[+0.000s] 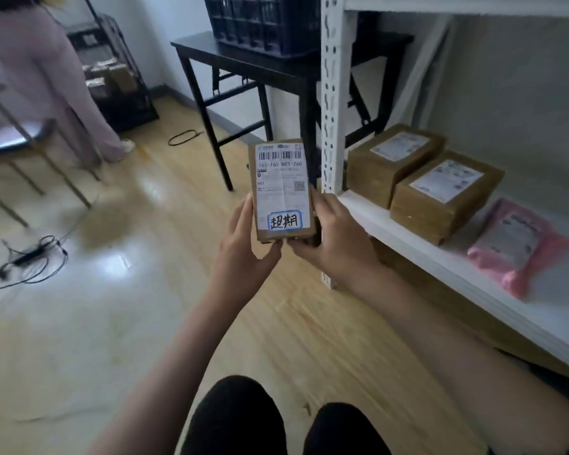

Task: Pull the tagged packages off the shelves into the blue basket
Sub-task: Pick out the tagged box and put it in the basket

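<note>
The wooden floor (119,323) filled the lower left of the view. A white metal shelving unit (330,93) stood at the right, its slotted upright at the near left corner of the shelf board (440,257). A black table (260,68) stood behind that upright and carried a dark blue basket (263,21) on its top. A second person in pale trousers (46,80) stood at the far left beside a black wire rack (119,80).

Two brown cardboard boxes sat on the shelf board near its left end, touching one another: the rear box (391,159) nearest the upright, the front box (444,195) toward the front edge. Each carried a white label on top. A pink mailer bag (516,244) lay to their right along the front edge.

A small tagged package (281,188), brown with a white shipping label and a blue-bordered handwritten tag at its lower end, was held upright in the air in front of the shelf's left corner, clear of both shelf and basket. The left hand (243,244) gripped its lower left edge with curled fingers. The right hand (335,238) gripped its lower right edge, thumb under the bottom. Black cables (30,257) lay on the floor at the left.
</note>
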{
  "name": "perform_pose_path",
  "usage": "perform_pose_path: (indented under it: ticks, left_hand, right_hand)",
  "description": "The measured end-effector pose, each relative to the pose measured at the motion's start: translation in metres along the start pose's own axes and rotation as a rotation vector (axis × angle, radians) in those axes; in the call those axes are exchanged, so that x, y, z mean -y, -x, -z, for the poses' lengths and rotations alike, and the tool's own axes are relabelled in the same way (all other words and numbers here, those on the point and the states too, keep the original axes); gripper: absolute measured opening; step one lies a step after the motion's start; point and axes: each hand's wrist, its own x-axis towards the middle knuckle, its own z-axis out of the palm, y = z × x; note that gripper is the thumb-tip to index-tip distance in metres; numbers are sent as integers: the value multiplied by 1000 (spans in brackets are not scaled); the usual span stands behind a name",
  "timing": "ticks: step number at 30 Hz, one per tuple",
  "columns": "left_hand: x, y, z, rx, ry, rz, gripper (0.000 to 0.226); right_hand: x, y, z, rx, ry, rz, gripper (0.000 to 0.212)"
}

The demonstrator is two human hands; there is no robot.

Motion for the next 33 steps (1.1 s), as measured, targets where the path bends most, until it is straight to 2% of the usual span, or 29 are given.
perform_pose_path:
  ticks: [4, 9, 17, 22, 27, 33]
  left_hand:
    - [21, -53, 57, -7, -50, 117, 83]
    - [2, -130, 150, 3, -72, 230, 81]
    - [-63, -247, 308, 5, -107, 264, 82]
    - [-92, -313, 388, 70, -74, 282, 81]
    - [-104, -377, 430, 77, -67, 236, 80]
    - [-95, -452, 421, 90, 14, 210, 83]
  right_hand:
    - [47, -85, 3, 147, -22, 10, 86]
    - [131, -183, 44, 233, -28, 12, 83]
    - [270, -309, 145, 327, 25, 19, 80]
    - [336, -377, 193, 375, 3, -22, 79]
    - [371, -436, 224, 348, -8, -65, 79]
    - [354, -492, 226, 240, -1, -103, 81]
